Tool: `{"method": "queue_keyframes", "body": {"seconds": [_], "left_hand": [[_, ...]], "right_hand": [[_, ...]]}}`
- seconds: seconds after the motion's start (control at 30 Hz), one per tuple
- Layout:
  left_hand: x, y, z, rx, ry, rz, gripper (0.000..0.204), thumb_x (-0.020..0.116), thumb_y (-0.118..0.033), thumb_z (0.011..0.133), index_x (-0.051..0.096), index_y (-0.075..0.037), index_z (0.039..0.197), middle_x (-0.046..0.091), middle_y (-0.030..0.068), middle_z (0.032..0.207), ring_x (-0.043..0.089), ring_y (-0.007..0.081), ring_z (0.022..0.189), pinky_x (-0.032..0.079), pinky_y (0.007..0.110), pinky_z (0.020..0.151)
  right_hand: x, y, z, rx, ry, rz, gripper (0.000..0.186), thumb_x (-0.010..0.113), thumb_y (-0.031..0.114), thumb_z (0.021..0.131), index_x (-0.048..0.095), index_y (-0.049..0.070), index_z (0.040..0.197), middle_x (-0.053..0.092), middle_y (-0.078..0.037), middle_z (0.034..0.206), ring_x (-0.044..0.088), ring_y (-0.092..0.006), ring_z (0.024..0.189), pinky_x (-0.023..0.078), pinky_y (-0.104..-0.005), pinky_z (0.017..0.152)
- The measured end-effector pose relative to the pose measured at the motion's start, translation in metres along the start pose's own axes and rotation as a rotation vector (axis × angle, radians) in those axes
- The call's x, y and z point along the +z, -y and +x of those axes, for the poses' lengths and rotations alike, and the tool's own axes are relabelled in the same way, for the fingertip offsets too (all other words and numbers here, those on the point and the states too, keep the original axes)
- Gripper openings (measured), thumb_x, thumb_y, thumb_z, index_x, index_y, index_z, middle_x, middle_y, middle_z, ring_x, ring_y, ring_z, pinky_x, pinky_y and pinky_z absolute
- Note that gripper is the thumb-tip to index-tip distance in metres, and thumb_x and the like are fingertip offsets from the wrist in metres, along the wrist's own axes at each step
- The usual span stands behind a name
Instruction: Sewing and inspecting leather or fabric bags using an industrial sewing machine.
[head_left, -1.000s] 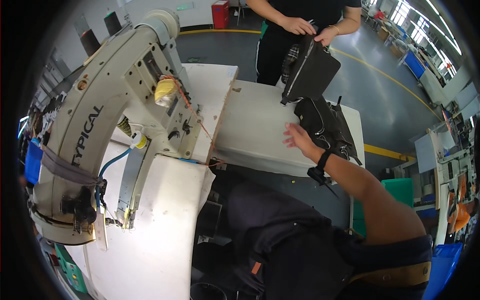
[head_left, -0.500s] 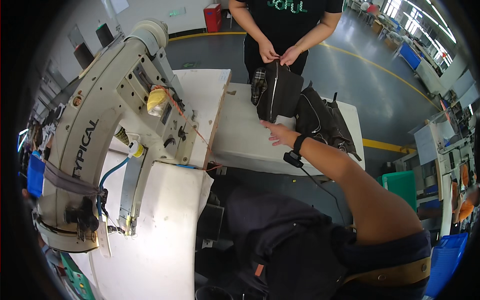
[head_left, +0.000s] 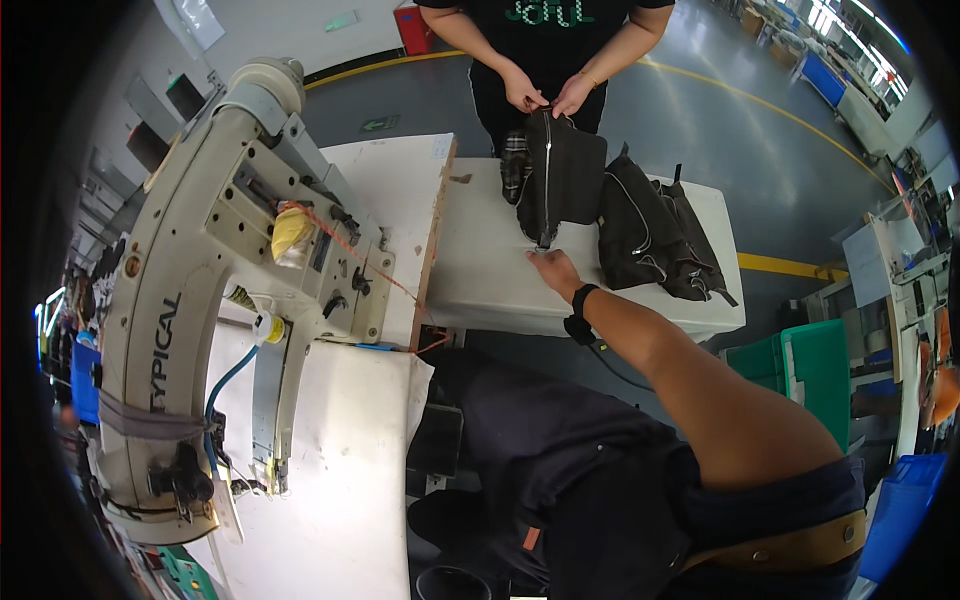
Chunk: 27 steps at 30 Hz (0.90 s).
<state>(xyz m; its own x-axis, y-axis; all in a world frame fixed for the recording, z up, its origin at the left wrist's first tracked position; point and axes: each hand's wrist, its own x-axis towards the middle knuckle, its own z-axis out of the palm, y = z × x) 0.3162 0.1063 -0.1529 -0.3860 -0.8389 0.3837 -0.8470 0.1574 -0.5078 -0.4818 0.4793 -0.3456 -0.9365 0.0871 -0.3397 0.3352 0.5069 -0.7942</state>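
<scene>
My right hand [head_left: 556, 270], with a black band on the wrist, reaches forward to the near end of a dark brown bag [head_left: 575, 175]. Its fingers are closed at the small tab [head_left: 544, 241] where the light zipper ends; the exact grip is small to make out. Across the table, a person's two hands [head_left: 548, 98] hold the far end of the same bag. Checked lining cloth [head_left: 513, 165] shows along the bag's left side. A second dark bag [head_left: 655, 235] with a zipper lies just right of it. My left hand is out of view.
A large cream industrial sewing machine [head_left: 165, 290] stands at left on a white worktable [head_left: 350, 450]. The bags rest on a white-covered table [head_left: 480, 290]. Green bins [head_left: 815, 380] and a blue bin [head_left: 910, 510] stand at right. An orange cord [head_left: 360, 255] hangs from the machine.
My right hand's fingers have gone from spread to closed at the bag's near end. The bag hangs straighter between my hand and the other person's. The whole view has shifted slightly.
</scene>
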Motion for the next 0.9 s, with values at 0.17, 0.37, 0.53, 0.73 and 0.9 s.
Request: {"method": "queue_keyframes", "body": {"seconds": [0.17,0.37,0.53,0.73,0.9], "left_hand": [[0.014,0.009,-0.004,0.033,0.009,-0.063,0.055,0.048,-0.041,0.105,0.053,0.005,0.136,0.061,0.0302,0.125,0.062,0.0425,0.113,0.052,0.048,0.094],[0.043,0.022,-0.009,0.186,-0.126,-0.055,0.04,0.05,-0.027,0.105,0.054,-0.001,0.135,0.059,0.0329,0.127,0.059,0.0476,0.115,0.049,0.054,0.097],[0.057,0.029,-0.013,0.143,-0.1,-0.117,0.04,0.048,-0.024,0.105,0.052,-0.001,0.138,0.056,0.0357,0.129,0.058,0.0479,0.117,0.048,0.054,0.099],[0.053,0.032,-0.013,0.295,-0.178,0.003,0.043,0.048,-0.028,0.106,0.051,0.003,0.137,0.056,0.0365,0.128,0.058,0.0472,0.116,0.049,0.053,0.099],[0.016,0.009,-0.006,0.085,-0.041,-0.117,0.052,0.048,-0.033,0.106,0.053,0.012,0.131,0.058,0.0361,0.125,0.06,0.0466,0.115,0.049,0.051,0.099]], "right_hand": [[-0.003,-0.009,-0.004,-0.01,0.046,0.027,0.079,0.066,0.064,0.083,0.06,-0.004,0.121,0.069,-0.023,0.107,0.067,-0.0352,0.106,0.049,-0.0385,0.093],[-0.005,-0.006,-0.012,-0.084,0.023,-0.001,0.076,0.066,0.065,0.083,0.061,-0.002,0.118,0.069,-0.02,0.101,0.067,-0.035,0.102,0.05,-0.039,0.09],[-0.008,-0.002,-0.021,-0.143,-0.015,-0.078,0.075,0.065,0.065,0.084,0.061,-0.002,0.116,0.069,-0.019,0.097,0.068,-0.0337,0.098,0.051,-0.0395,0.087],[-0.007,0.0,-0.023,-0.165,-0.043,-0.127,0.072,0.065,0.065,0.084,0.062,0.0,0.114,0.068,-0.016,0.091,0.069,-0.032,0.091,0.051,-0.0387,0.083],[-0.007,0.001,-0.024,-0.161,-0.067,-0.146,0.071,0.065,0.065,0.084,0.062,0.0,0.113,0.069,-0.015,0.09,0.069,-0.0317,0.091,0.051,-0.0389,0.083]]}}
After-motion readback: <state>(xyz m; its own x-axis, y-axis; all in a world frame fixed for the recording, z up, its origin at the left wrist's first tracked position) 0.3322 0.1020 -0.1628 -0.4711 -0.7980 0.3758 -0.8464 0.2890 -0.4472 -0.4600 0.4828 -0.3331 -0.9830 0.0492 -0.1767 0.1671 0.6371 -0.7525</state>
